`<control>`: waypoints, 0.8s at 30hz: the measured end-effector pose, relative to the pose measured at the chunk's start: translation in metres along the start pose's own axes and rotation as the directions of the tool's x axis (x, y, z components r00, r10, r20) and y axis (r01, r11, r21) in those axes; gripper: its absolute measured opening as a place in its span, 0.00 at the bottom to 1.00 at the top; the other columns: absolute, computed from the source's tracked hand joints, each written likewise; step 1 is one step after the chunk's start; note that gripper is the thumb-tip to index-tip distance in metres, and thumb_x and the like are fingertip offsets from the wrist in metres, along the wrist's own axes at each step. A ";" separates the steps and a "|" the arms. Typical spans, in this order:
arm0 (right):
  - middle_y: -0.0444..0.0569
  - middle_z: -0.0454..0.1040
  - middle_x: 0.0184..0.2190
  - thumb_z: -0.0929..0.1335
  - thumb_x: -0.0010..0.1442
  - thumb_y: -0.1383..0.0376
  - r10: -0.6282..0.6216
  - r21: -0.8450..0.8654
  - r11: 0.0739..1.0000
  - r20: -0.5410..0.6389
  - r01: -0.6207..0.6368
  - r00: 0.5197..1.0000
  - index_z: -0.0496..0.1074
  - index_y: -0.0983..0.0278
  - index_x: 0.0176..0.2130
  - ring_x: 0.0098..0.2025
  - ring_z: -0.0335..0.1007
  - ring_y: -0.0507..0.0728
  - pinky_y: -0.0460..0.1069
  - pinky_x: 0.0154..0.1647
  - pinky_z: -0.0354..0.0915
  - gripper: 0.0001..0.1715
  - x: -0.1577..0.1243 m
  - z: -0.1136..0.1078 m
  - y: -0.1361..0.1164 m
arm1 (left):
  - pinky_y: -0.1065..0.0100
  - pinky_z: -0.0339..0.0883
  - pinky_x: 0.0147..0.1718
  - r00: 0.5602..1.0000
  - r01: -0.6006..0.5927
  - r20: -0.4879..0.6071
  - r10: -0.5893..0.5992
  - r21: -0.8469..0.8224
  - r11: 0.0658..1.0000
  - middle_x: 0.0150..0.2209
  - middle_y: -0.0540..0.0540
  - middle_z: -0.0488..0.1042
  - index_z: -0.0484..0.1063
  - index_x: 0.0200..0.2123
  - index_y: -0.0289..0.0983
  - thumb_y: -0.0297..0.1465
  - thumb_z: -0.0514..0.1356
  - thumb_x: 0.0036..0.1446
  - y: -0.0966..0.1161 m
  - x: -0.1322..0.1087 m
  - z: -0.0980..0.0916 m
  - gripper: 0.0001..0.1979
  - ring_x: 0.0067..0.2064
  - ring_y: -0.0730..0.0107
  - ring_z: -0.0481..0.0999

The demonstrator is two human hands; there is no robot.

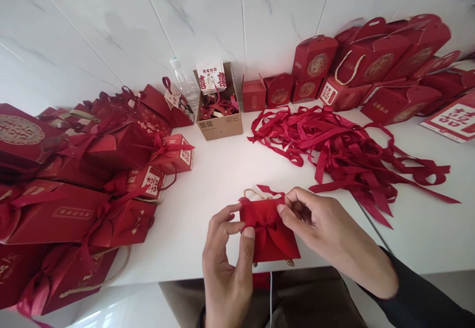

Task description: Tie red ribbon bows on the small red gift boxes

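Observation:
A small red gift box is held at the table's front edge, its top facing me. Red ribbon is tied across it in a bow, and a gold cord handle shows at its far side. My left hand has its thumb and fingers closed at the bow's left side, on the ribbon. At the upper right corner, my right hand pinches the ribbon between thumb and fingers. The exact grip points are partly hidden by the fingertips.
Several red boxes with ribbons are heaped on the left. Loose red ribbons lie in a tangle at right. A cardboard box and a clear plastic bottle stand by the tiled wall. More red boxes line the back right.

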State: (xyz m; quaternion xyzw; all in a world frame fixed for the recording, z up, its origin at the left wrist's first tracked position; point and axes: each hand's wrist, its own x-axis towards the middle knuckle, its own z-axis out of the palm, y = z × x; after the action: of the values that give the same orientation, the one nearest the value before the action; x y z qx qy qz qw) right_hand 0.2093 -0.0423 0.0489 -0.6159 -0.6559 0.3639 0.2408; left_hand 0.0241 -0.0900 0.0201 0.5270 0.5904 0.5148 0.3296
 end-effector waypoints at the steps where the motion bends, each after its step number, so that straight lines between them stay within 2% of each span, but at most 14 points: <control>1: 0.39 0.69 0.23 0.64 0.68 0.53 0.001 0.021 1.000 -0.012 -0.001 1.000 0.63 0.56 0.32 0.24 0.63 0.53 0.48 0.24 0.59 0.15 -0.002 0.000 0.003 | 0.59 0.70 0.52 0.999 0.028 -0.026 -0.029 -0.019 0.999 0.54 0.44 0.76 0.77 0.36 0.43 0.36 0.62 0.68 0.001 -0.002 0.000 0.07 0.59 0.56 0.75; 4: 0.37 0.65 0.22 0.65 0.69 0.53 0.006 0.071 0.997 -0.037 -0.004 0.999 0.64 0.57 0.31 0.23 0.60 0.52 0.47 0.24 0.59 0.17 -0.007 0.000 0.008 | 0.62 0.69 0.50 0.992 0.100 -0.064 -0.105 -0.081 0.992 0.50 0.46 0.76 0.76 0.35 0.43 0.37 0.63 0.68 0.002 -0.006 0.001 0.08 0.56 0.58 0.75; 7: 0.37 0.63 0.22 0.66 0.70 0.53 0.007 0.115 0.993 -0.077 0.002 0.997 0.64 0.57 0.32 0.23 0.58 0.52 0.47 0.23 0.59 0.17 -0.011 0.000 0.009 | 0.63 0.68 0.50 0.990 0.126 -0.052 -0.133 -0.119 0.985 0.47 0.46 0.76 0.76 0.36 0.42 0.38 0.63 0.67 0.004 -0.007 0.001 0.08 0.52 0.61 0.75; 12: 0.40 0.70 0.28 0.68 0.70 0.53 -0.040 0.246 0.966 -0.169 0.081 0.985 0.69 0.56 0.37 0.30 0.67 0.54 0.46 0.28 0.65 0.12 -0.017 0.000 -0.002 | 0.62 0.70 0.49 0.990 0.143 0.018 -0.142 -0.185 0.972 0.43 0.46 0.79 0.79 0.40 0.42 0.40 0.65 0.66 0.018 0.001 0.004 0.09 0.48 0.60 0.77; 15: 0.41 0.75 0.32 0.68 0.71 0.52 -0.014 0.395 0.918 -0.091 0.049 0.996 0.69 0.57 0.39 0.30 0.69 0.53 0.45 0.29 0.67 0.13 -0.018 0.000 -0.009 | 0.63 0.73 0.45 0.984 0.165 0.102 -0.145 -0.225 0.960 0.39 0.46 0.80 0.78 0.40 0.42 0.42 0.63 0.67 0.024 0.006 0.005 0.11 0.41 0.63 0.78; 18: 0.41 0.78 0.33 0.67 0.71 0.49 0.024 0.534 0.845 0.021 -0.032 0.999 0.68 0.57 0.40 0.25 0.64 0.50 0.45 0.27 0.65 0.15 -0.018 0.000 -0.010 | 0.66 0.75 0.39 0.979 0.190 0.125 -0.162 -0.265 0.945 0.35 0.47 0.80 0.77 0.38 0.40 0.43 0.61 0.69 0.023 0.007 0.006 0.13 0.37 0.66 0.78; 21: 0.41 0.78 0.31 0.67 0.72 0.48 0.034 0.554 0.831 0.048 -0.055 0.998 0.67 0.57 0.41 0.24 0.62 0.50 0.46 0.25 0.62 0.16 -0.017 0.002 -0.004 | 0.71 0.72 0.32 0.977 0.214 0.085 -0.198 -0.283 0.935 0.29 0.50 0.77 0.75 0.36 0.39 0.42 0.62 0.69 0.016 0.004 0.007 0.13 0.31 0.71 0.75; 24: 0.41 0.77 0.30 0.67 0.72 0.47 0.054 0.537 0.840 0.063 -0.079 0.997 0.68 0.58 0.41 0.23 0.60 0.49 0.46 0.24 0.60 0.18 -0.017 0.004 0.002 | 0.74 0.70 0.31 0.972 0.233 0.078 -0.220 -0.271 0.934 0.26 0.52 0.76 0.74 0.35 0.39 0.42 0.63 0.68 0.009 0.002 0.006 0.14 0.29 0.73 0.73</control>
State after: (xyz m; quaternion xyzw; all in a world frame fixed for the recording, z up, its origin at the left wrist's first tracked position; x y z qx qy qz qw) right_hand 0.2101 -0.0593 0.0472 -0.5377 -0.5108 0.5552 0.3764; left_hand 0.0315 -0.0874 0.0278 0.4157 0.5610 0.5389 0.4712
